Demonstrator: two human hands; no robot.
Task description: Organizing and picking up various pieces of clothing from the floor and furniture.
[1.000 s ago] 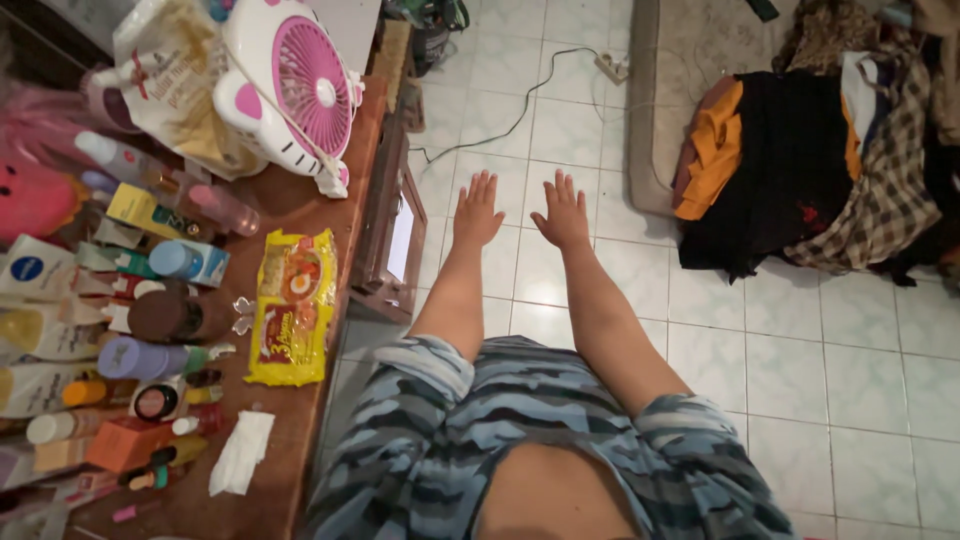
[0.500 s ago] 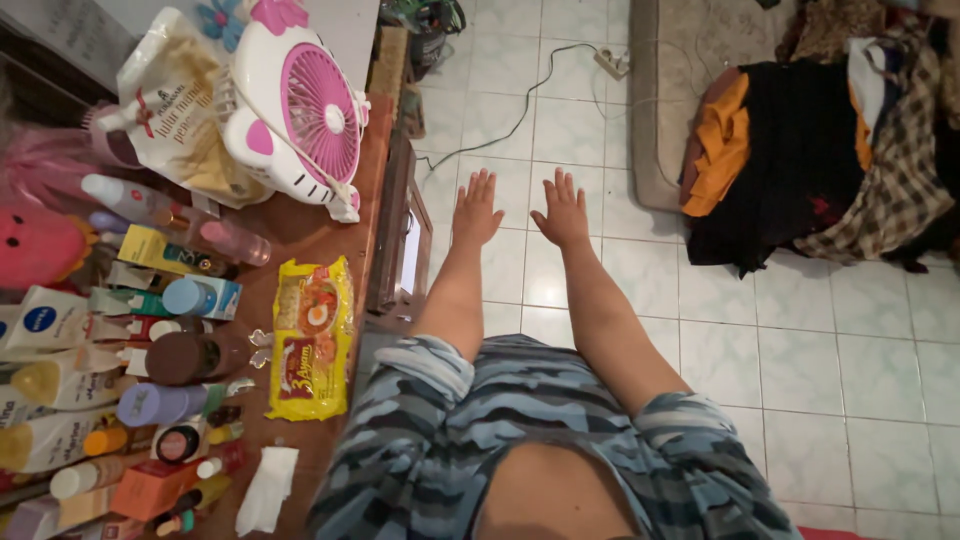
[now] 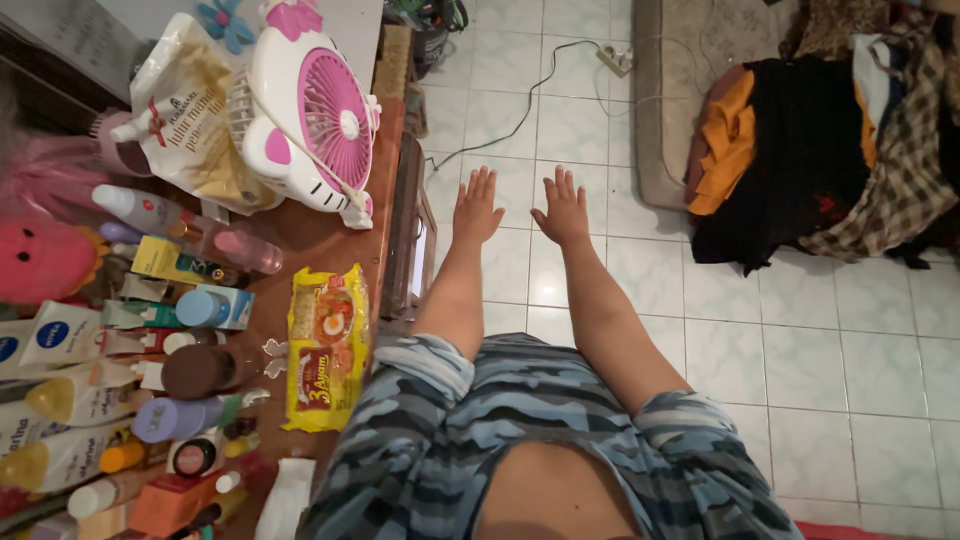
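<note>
A noodle packet (image 3: 326, 347) is laid near the table's (image 3: 310, 240) right edge, behind a tissue (image 3: 285, 500). A fan (image 3: 315, 115) is stood at the far edge; bottles (image 3: 150, 330) are crowded along the left.

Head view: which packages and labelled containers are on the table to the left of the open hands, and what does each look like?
Noodle packet: flat yellow-and-red rectangle near the table edge, closest to the left hand.
Large pouch: cream and tan, top left, behind the pink-and-white fan.
Small carton: blue and white, lying left of the noodles.
White tube: round blue label, far left.
</note>
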